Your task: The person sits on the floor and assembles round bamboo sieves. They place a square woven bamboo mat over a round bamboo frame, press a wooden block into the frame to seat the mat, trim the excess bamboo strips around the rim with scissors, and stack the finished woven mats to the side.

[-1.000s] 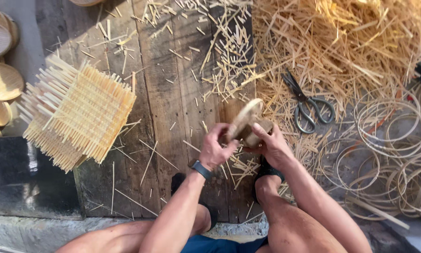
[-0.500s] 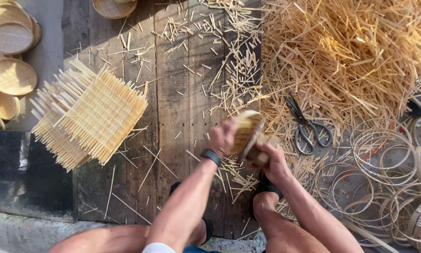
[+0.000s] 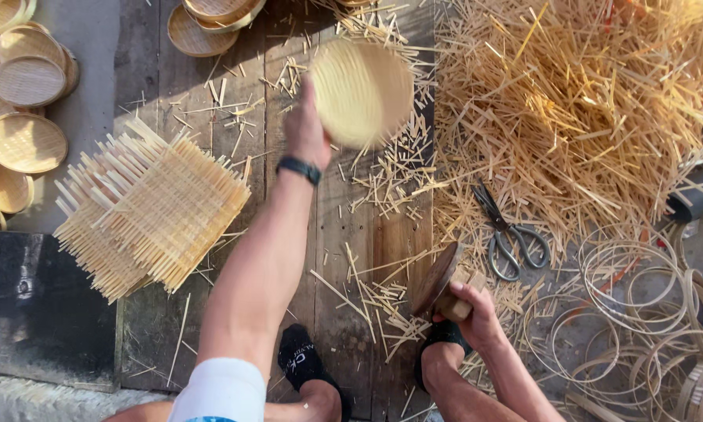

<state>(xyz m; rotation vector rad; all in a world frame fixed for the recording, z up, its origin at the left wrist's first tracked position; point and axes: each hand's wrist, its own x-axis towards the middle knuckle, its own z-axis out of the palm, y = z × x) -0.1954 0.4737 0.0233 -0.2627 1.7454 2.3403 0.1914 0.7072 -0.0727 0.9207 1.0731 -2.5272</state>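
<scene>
Your left hand (image 3: 306,133) holds a small round woven tray (image 3: 361,92), empty, raised above the plank floor (image 3: 144,86). Your right hand (image 3: 476,312) clasps a dark wooden mould (image 3: 437,280). Stacked empty trays (image 3: 23,109) lie at far left, beside square woven mats (image 3: 148,207).

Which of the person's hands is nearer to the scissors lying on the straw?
The right. The right hand, gripping a round wooden mould, sits just below-left of the scissors. The left hand is far up-left of them, holding a round woven tray.
</scene>
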